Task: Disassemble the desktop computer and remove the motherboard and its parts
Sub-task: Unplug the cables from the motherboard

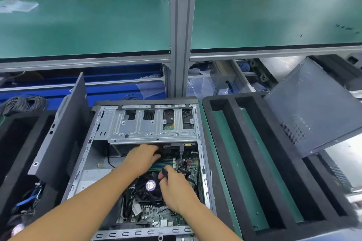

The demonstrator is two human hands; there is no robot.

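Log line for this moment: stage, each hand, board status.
stage: unplugging cables; left hand: reaching under drive cage, grip unclear; right hand: pinching black connector; motherboard: in case

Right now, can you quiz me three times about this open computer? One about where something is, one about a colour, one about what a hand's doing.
1. Where is the left hand?
A. on the green shelf
B. inside the computer case, by the metal drive cage
C. on the foam tray

2. What colour is the round sticker on the fan?
A. purple
B. yellow
C. red

3. What is the right hand doing?
A. lying flat
B. pinching a black cable plug
C. holding a screwdriver

Answers: B, its fingers reach under the cage; A, it looks purple; B, thumb and fingers grip the plug.
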